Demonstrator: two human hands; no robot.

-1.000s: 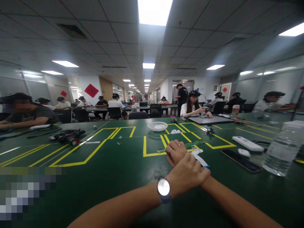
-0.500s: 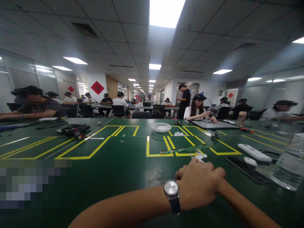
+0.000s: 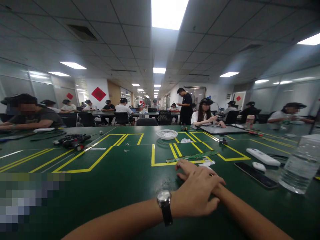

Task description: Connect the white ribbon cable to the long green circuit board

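Note:
My left hand (image 3: 196, 190), with a silver watch (image 3: 164, 197) on a dark strap at its wrist, lies across my right wrist. Its fingers are loosely stretched and the thumb stands apart; it holds no object. Partly covered beneath it, my right hand (image 3: 184, 167) reaches forward above the green table (image 3: 120, 196), its visible fingers apart and holding nothing. Just beyond the fingertips lies a long, narrow green circuit board (image 3: 192, 156). A white ribbon-like strip (image 3: 207, 163) sits beside the board, partly behind my hands.
Yellow tape outlines mark the table. A white basket (image 3: 167, 134) stands farther back. At right are a phone (image 3: 255, 175), a white earbud case (image 3: 259, 166), a white oblong device (image 3: 263, 157) and a water bottle (image 3: 298, 166). Dark cabled gear (image 3: 72, 141) lies at left. A co-worker (image 3: 205, 115) sits opposite.
My left hand has loosened from around the right wrist, its fingers now straighter. Half a second ago the right hand was mostly hidden; now its fingers show again. The view has swung slightly.

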